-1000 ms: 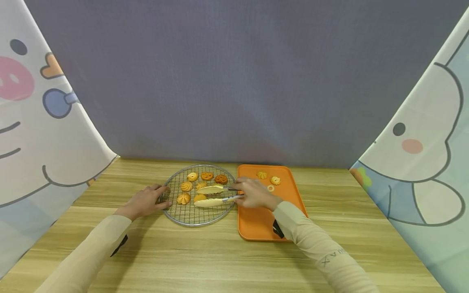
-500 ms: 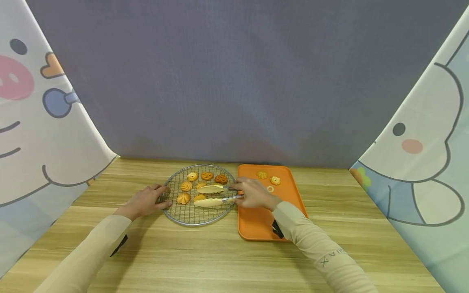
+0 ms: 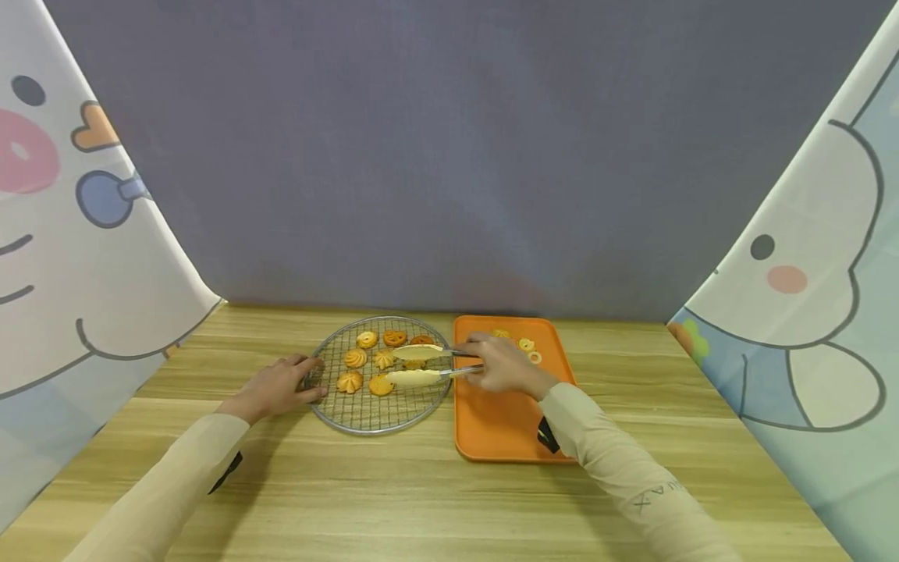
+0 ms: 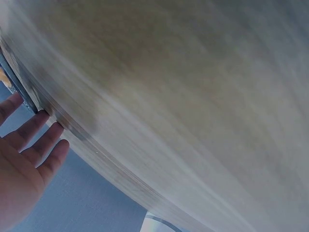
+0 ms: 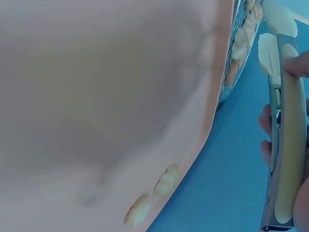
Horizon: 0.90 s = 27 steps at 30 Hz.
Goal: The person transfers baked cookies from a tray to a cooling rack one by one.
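My right hand [image 3: 502, 364] grips metal tongs [image 3: 449, 373] with pale yellow tips, seen lengthwise in the right wrist view [image 5: 289, 130]. The tips are spread apart over the right half of a round wire rack [image 3: 379, 431]. Near them lie a star-shaped cookie [image 3: 383, 359], a round cookie [image 3: 381, 385] and a partly covered brown cookie [image 3: 414, 364]. My left hand [image 3: 275, 388] rests against the rack's left rim. In the left wrist view its extended fingers [image 4: 50, 137] touch that edge.
More cookies sit on the rack, such as a swirl cookie [image 3: 355, 358], a flower-shaped cookie [image 3: 350, 381] and a pretzel-like cookie [image 3: 395, 338]. An orange tray [image 3: 485, 437] stands right of the rack, with two cookies [image 3: 526, 343] at its back. A grey wall [image 3: 449, 195] rises behind.
The right hand and tongs have moved right and slightly away from me, so the star-shaped and round cookies show more. The left hand stays at the rim.
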Tool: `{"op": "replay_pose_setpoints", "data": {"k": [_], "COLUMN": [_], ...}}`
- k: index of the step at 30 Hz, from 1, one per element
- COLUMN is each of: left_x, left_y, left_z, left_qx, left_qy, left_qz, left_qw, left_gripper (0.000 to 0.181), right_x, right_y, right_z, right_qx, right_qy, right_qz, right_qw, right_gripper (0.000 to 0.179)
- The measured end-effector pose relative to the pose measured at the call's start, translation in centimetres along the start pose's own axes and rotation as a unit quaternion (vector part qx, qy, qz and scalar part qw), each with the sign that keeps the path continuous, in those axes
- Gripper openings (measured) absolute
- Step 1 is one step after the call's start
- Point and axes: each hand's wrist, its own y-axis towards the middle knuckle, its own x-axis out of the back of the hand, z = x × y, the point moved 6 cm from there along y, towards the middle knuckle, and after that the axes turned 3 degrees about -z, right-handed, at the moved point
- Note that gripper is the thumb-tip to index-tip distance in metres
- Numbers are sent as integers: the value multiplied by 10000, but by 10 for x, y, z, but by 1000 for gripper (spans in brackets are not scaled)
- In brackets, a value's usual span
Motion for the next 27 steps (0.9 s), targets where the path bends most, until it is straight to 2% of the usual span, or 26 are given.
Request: {"op": "replay_pose_setpoints", "data": {"k": [6, 15, 20, 27], "left_x": [1, 0, 2, 2], "left_y": [-1, -2, -2, -2], "left_z": [-1, 0, -1, -2], "left_qx": [9, 21, 3, -62], "left_qy": [-9, -18, -47, -21], "left_qz": [8, 42, 8, -35], "left_qw": [10000, 10000, 10000, 10000], "left_gripper": [56, 56, 55, 55], "right_x": [12, 27, 32, 37], "right_y": [-12, -33, -44, -58], "right_z": [-17, -51, -69, -92], "right_qx": [-126, -717, -905, -1108], "right_qy": [24, 32, 153, 66], "right_qz": [-184, -230, -273, -413], "right_qw": [9997, 9972, 9954, 9930], "right_gripper": [42, 45, 46, 46]}}
